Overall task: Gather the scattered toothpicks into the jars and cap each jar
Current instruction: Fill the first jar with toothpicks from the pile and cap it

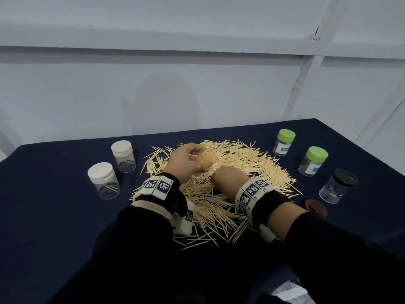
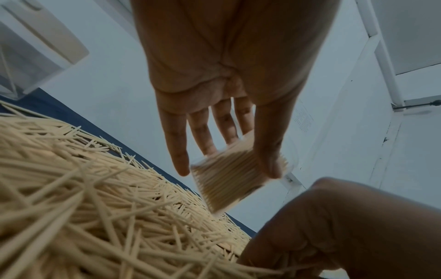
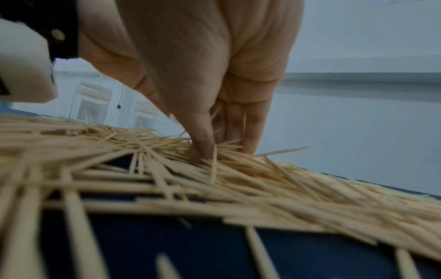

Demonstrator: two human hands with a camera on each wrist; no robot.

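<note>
You're mid-fill — your left hand (image 1: 186,160) grips the open jar (image 1: 207,160), nearly full, over the pile (image 1: 241,165), while your right hand (image 1: 228,178) pinches toothpicks on the cloth (image 1: 54,216) — next, lift that pinch and align it with the mouth.

A dark blue table (image 1: 54,216) stands against white panelled walls (image 1: 197,88).
</note>
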